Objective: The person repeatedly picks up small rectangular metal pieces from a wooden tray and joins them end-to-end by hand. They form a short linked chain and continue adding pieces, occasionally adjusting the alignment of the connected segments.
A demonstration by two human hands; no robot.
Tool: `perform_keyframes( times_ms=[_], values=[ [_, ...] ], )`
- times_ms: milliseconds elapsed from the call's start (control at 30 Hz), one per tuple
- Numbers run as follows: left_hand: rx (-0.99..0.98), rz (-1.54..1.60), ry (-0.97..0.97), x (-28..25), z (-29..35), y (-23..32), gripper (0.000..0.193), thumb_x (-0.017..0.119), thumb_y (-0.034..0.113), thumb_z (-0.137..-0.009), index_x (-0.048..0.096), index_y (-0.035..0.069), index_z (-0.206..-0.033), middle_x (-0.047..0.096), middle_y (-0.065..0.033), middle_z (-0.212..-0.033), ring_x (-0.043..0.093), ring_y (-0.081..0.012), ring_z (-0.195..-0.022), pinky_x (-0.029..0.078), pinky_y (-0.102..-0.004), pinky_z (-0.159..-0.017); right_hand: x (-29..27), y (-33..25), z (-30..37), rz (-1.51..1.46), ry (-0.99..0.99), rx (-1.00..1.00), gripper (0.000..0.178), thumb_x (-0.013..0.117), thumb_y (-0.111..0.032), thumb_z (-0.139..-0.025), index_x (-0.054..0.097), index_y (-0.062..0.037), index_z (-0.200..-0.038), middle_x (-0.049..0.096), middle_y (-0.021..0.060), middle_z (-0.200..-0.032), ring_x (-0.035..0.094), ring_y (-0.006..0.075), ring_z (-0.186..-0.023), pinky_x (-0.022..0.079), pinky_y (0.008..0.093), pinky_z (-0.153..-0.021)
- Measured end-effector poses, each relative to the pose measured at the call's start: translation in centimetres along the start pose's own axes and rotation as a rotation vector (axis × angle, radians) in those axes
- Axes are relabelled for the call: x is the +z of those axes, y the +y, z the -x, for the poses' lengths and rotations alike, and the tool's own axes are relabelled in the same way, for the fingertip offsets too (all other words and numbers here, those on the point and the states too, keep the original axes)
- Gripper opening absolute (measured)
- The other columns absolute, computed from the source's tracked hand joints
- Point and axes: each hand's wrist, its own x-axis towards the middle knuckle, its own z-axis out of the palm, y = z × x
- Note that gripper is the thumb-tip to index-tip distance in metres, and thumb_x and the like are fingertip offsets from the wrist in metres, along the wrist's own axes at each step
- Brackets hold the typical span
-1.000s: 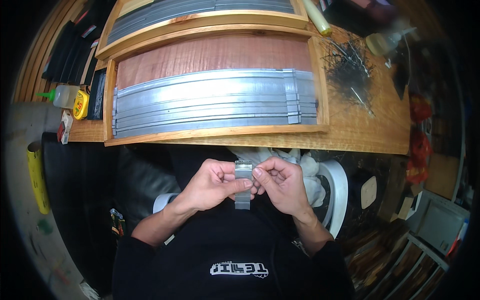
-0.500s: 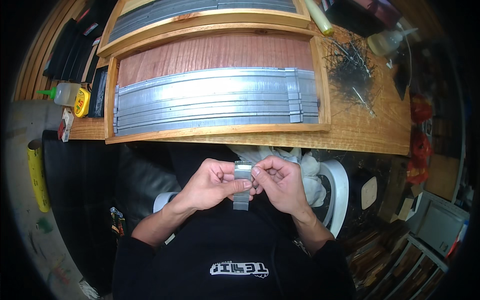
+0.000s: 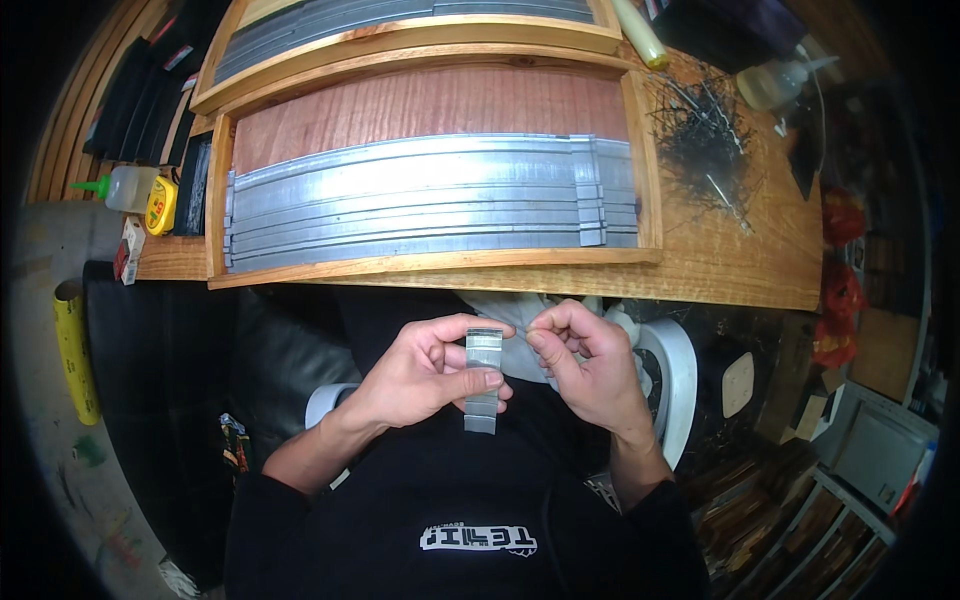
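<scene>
My left hand [image 3: 420, 372] grips a short grey segmented metal strip [image 3: 484, 345], its thumb across the front and fingers behind. The strip stands roughly upright in front of my chest, its upper part shiny. Just right of it, my right hand [image 3: 590, 365] is raised with thumb and forefinger pinched together, apart from the strip. Whatever is in that pinch, if anything, is too small to make out. Ahead on the table, a wooden tray [image 3: 430, 262] carries long grey metal strips [image 3: 400, 190] laid in rows, with a narrow crosswise stack at their right end.
A second wooden tray [image 3: 400, 47] adjoins it behind. Right of the trays lie a tangle of thin dark offcuts [image 3: 695, 130] and a glue bottle [image 3: 770, 85]. At the left stand a green-tipped bottle [image 3: 130, 188] and a yellow container [image 3: 163, 205]. A white chair [image 3: 680, 400] is beside me.
My right hand has drawn away from the strip, to the right, still pinched. The strip has dipped slightly in my left hand, whose forefinger now stretches along its top.
</scene>
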Motion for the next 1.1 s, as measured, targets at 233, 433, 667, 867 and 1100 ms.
perform_keyframes(
  times_ms=[233,433,667,867,1100],
  values=[
    [0.019,0.011,-0.011,0.0,0.1,0.0,0.046,0.07,0.0,-0.096,0.055,-0.001,-0.14,0.078,-0.018,-0.098,0.078,-0.0261,-0.09,0.064,-0.029,-0.069,-0.8,-1.1,-0.6,0.237,-0.048,-0.139,0.006,0.073,-0.005,-0.094,0.071,-0.0001,-0.097,0.064,0.0046,-0.08,0.06,0.0116,-0.066,0.046,0.0277,-0.06],
    [0.009,-0.008,-0.033,-0.3,0.2,-0.1,0.046,0.069,0.001,-0.098,0.055,0.0,-0.141,0.078,-0.0159,-0.1,0.078,-0.0238,-0.09,0.064,-0.0277,-0.07,-0.8,-1.1,-0.8,0.28,-0.069,-0.199,0.008,0.076,0.0,-0.089,0.073,0.0,-0.097,0.065,0.0053,-0.082,0.058,0.012,-0.066,0.044,0.026,-0.059],
    [-0.001,-0.02,-0.018,-0.2,0.0,-0.6,0.044,0.071,-0.001,-0.096,0.056,-0.001,-0.138,0.078,-0.0169,-0.098,0.079,-0.0262,-0.09,0.065,-0.0295,-0.071,-0.6,-1.0,-0.7,0.382,-0.047,-0.313,0.007,0.075,-0.005,-0.09,0.073,-0.0044,-0.096,0.06,0.0063,-0.08,0.063,0.0221,-0.073,0.049,0.0349,-0.063],
    [-0.003,-0.012,-0.008,0.0,-0.1,-0.5,0.044,0.071,-0.001,-0.096,0.057,-0.001,-0.138,0.078,-0.0164,-0.098,0.078,-0.0257,-0.091,0.065,-0.0302,-0.072,-0.8,-1.4,-0.8,0.369,-0.053,-0.312,0.007,0.076,-0.003,-0.089,0.073,-0.0044,-0.096,0.062,0.0066,-0.082,0.064,0.0224,-0.074,0.05,0.0345,-0.064],
    [-0.02,-0.028,-0.01,0.1,-0.1,-0.1,0.041,0.071,-0.002,-0.096,0.059,-0.001,-0.136,0.078,-0.0155,-0.098,0.078,-0.0235,-0.09,0.065,-0.0297,-0.073,-1.0,-2.4,-1.3,0.313,-0.091,-0.205,0.01,0.07,0.003,-0.085,0.063,0.0005,-0.092,0.064,0.0082,-0.084,0.066,0.0202,-0.075,0.053,0.0319,-0.064]
  ],
)
